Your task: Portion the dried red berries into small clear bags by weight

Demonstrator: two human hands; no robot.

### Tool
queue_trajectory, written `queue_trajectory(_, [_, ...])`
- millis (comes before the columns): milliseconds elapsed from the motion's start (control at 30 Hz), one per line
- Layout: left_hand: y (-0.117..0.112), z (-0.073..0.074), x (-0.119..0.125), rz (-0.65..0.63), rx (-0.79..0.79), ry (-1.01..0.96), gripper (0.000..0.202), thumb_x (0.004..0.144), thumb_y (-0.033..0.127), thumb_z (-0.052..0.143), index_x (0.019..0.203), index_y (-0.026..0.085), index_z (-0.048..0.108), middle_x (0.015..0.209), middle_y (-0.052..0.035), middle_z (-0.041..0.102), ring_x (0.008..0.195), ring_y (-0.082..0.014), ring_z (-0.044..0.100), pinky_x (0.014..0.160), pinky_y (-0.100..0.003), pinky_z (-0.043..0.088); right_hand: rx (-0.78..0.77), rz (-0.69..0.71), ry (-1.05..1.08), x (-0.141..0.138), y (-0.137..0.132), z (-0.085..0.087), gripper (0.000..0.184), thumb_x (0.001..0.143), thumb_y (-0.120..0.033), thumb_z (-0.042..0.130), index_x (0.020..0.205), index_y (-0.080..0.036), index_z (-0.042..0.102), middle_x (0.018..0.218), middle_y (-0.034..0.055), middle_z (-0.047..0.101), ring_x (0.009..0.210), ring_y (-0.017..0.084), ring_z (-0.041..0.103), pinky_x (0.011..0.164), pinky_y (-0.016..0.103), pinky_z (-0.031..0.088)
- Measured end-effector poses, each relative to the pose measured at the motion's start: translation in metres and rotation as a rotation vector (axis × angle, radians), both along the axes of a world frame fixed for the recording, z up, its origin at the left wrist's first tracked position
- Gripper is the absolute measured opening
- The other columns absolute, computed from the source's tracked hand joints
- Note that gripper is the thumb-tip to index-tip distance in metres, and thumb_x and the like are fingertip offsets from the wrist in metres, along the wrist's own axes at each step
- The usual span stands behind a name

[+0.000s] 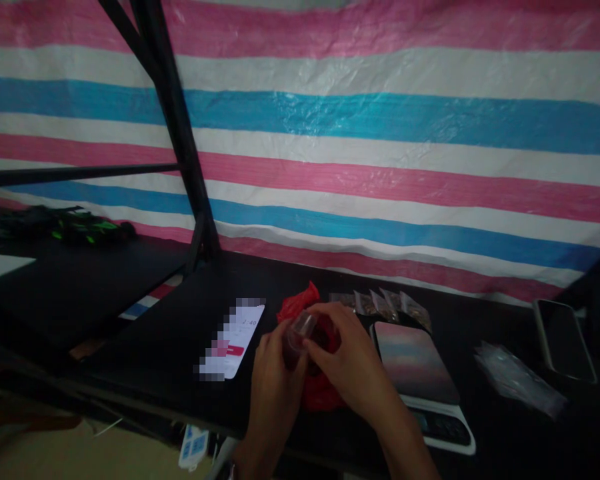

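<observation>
Held between both hands, above the table, is a small clear plastic cup [304,325]; its exact shape is partly covered by fingers. My left hand [276,370] is closed around the cup's left and lower side. My right hand [354,357] curls in from the right, its thumb and fingers bent against the cup. Directly under and behind the hands lies an open red plastic bag [296,304], with dark contents partly visible inside. To the right of my right hand sits a kitchen scale [417,363] with nothing on its reflective plate.
Several small filled clear bags [387,305] lie behind the scale. A lit phone [237,340] is at left. Flat clear bags [517,380] and a dark-screened phone [565,340] lie at right. A black metal post [177,127] stands behind, before a striped sheet [380,120].
</observation>
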State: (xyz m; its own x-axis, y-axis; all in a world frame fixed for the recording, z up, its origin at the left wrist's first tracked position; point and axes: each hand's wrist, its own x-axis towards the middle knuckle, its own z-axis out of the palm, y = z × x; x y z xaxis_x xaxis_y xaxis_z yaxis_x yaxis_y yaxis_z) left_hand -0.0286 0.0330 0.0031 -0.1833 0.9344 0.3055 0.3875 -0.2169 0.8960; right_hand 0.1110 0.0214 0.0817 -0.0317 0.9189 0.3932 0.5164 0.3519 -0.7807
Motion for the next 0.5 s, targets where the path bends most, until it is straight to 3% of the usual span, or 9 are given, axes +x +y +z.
queue_trajectory(233, [0.000, -0.003, 0.004, 0.011, 0.036, -0.015, 0.048, 0.085, 0.040, 0.066, 0.129, 0.021, 0.066, 0.116, -0.0136, 0.072, 0.112, -0.0362, 0.069, 0.094, -0.056, 0.058, 0.061, -0.011, -0.063, 0.005, -0.006, 0.001, 0.045, 0.084, -0.004, 0.075, 0.120, -0.030, 0.070, 0.122, 0.0022, 0.073, 0.116, 0.024, 0.065, 0.105, 0.042, 0.048])
queue_trajectory(367, [0.001, 0.001, 0.004, 0.026, 0.031, -0.045, 0.049, 0.088, 0.050, 0.069, 0.128, 0.022, 0.067, 0.121, -0.0139, 0.072, 0.114, -0.0357, 0.070, 0.097, -0.054, 0.058, 0.102, -0.101, -0.016, 0.014, -0.001, -0.002, 0.040, 0.086, -0.009, 0.074, 0.119, -0.030, 0.071, 0.119, 0.0020, 0.073, 0.110, 0.024, 0.065, 0.100, 0.040, 0.050])
queue_trajectory(500, [-0.015, 0.010, 0.010, 0.186, -0.028, -0.147, 0.053, 0.092, 0.057, 0.065, 0.133, 0.023, 0.064, 0.124, -0.0140, 0.074, 0.111, -0.0343, 0.073, 0.098, -0.054, 0.058, 0.026, -0.141, -0.132, 0.028, 0.012, -0.012, 0.026, 0.087, -0.009, 0.073, 0.107, -0.027, 0.074, 0.114, 0.0023, 0.074, 0.111, 0.025, 0.066, 0.102, 0.042, 0.048])
